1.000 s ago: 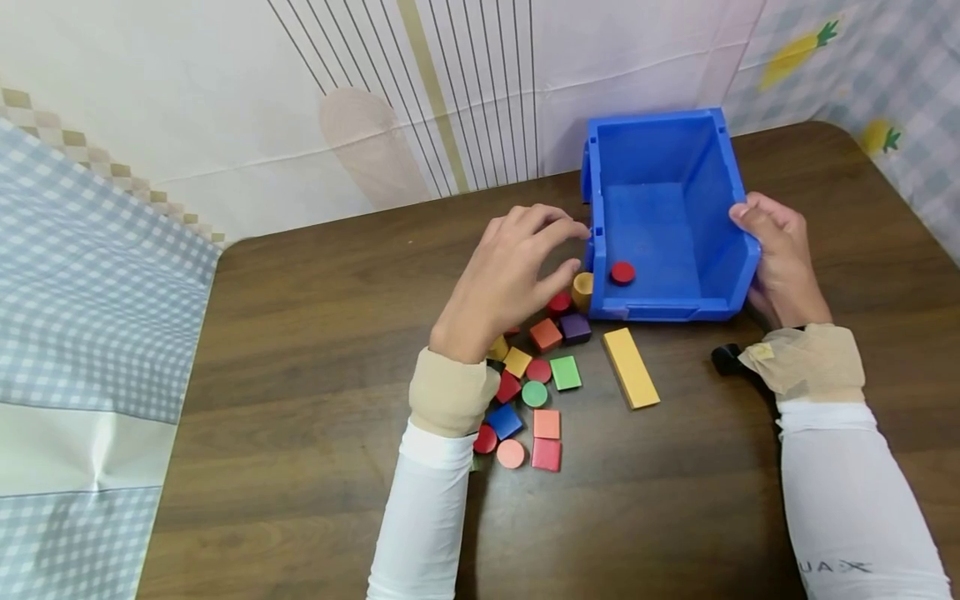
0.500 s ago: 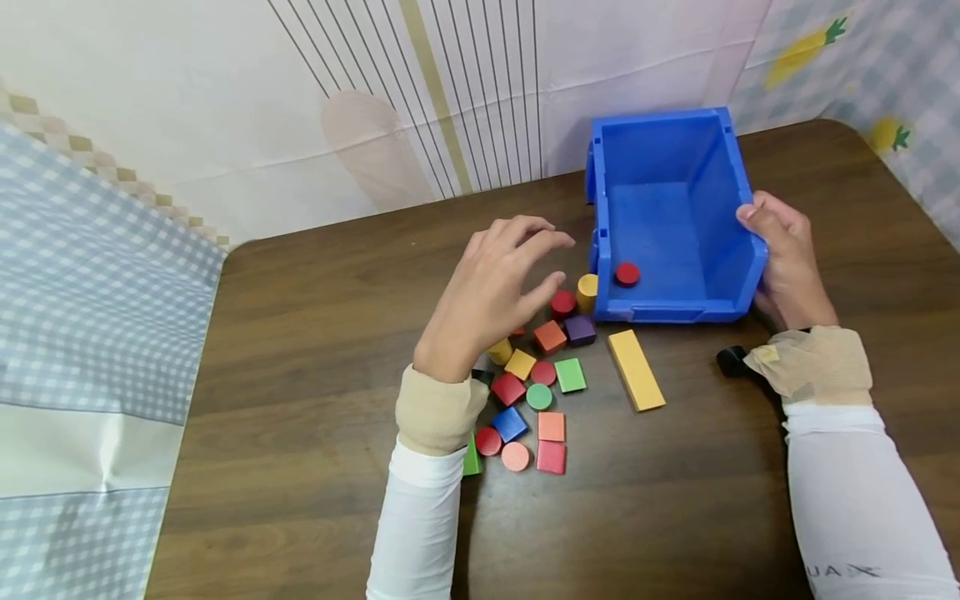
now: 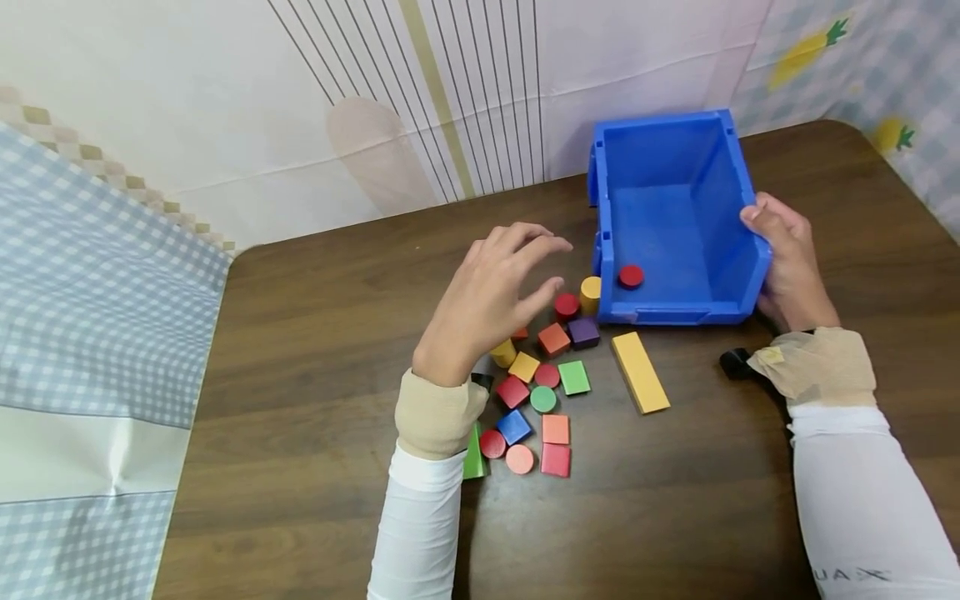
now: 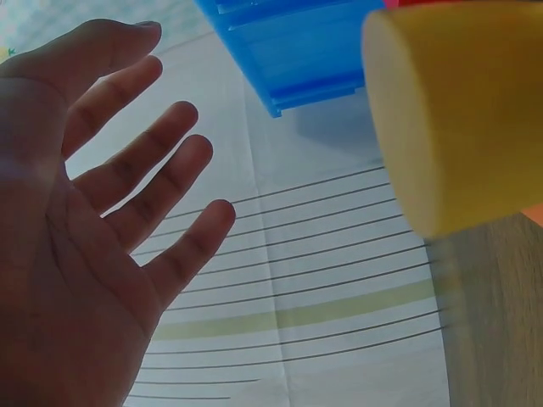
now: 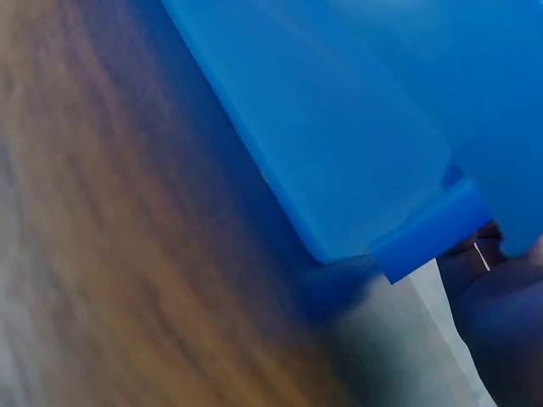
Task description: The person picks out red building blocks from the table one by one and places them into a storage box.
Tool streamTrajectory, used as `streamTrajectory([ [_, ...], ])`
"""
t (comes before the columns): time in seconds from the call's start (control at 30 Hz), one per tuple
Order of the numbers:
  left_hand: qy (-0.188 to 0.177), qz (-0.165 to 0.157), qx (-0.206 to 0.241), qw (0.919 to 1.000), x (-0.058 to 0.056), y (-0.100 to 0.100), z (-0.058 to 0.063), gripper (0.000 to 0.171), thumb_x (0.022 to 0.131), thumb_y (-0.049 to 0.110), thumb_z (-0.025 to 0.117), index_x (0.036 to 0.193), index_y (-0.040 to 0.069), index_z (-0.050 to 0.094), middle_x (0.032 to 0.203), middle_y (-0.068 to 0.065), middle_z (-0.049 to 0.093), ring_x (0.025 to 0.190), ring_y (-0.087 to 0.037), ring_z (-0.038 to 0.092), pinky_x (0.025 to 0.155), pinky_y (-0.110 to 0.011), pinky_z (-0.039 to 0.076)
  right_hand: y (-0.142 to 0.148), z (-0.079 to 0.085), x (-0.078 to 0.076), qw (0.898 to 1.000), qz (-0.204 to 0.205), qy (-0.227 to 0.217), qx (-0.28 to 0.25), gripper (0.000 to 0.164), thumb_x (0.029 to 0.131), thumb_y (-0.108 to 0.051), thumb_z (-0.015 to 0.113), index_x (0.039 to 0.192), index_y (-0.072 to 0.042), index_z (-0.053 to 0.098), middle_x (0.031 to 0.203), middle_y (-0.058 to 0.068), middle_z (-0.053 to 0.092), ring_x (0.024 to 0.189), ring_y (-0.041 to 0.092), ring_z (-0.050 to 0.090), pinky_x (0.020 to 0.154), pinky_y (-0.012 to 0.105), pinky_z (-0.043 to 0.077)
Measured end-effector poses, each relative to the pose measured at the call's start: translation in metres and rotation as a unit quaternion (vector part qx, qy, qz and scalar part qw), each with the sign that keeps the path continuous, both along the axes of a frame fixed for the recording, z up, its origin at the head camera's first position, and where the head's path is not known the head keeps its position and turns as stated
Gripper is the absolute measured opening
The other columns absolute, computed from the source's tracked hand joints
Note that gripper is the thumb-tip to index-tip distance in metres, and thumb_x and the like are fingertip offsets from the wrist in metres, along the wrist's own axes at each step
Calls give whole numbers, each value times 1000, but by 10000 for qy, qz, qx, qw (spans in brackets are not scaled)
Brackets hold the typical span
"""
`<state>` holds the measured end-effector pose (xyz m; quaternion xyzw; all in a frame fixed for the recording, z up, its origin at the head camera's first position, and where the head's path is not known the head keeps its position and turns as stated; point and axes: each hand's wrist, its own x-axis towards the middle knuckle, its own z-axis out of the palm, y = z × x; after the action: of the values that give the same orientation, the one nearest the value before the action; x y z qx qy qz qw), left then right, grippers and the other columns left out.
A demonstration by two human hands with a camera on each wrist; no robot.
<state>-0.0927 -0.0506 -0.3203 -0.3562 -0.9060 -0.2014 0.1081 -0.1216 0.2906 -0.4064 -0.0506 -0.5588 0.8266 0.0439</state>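
My right hand grips the right wall of a blue plastic bin, thumb over the rim. One red disc lies inside the bin near its front left corner. Left of the bin my left hand hovers with relaxed, spread fingers and holds nothing; the left wrist view shows its bare palm. Beneath and beside that hand lie several coloured wooden blocks, among them a yellow cylinder, a red cylinder, an orange cube and a purple cube. My left wrist and sleeve hide part of the pile.
A long yellow block lies in front of the bin. Nearer me are a blue cube, a pink disc and a green block partly under the sleeve. A patterned cloth hangs behind the brown table.
My left hand has drawn back from the bin's left wall, down and to the left. The right hand keeps its hold on the bin. The whole head view has shifted slightly.
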Motion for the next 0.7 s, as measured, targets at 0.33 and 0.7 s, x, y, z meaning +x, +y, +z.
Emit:
streamTrajectory([
  [0.33, -173, 79, -128, 9997, 0, -5, -3, 34, 95, 33, 59, 125, 19, 64, 125, -1, 57, 113, -18, 50, 89, -36, 40, -4, -6, 3, 9998, 55, -26, 189, 23, 89, -24, 61, 93, -2, 57, 89, 9, 58, 91, 26, 54, 73, 28, 51],
  [0.7, -489, 37, -10, 9988, 1, -9, -10, 35, 95, 33, 59, 126, 19, 63, 125, 0, 57, 115, -17, 51, 95, -36, 42, -4, -12, 9, 9993, 171, -98, 327, 32, 91, -26, 59, 110, -1, 59, 107, 11, 60, 97, 26, 55, 75, 28, 52],
])
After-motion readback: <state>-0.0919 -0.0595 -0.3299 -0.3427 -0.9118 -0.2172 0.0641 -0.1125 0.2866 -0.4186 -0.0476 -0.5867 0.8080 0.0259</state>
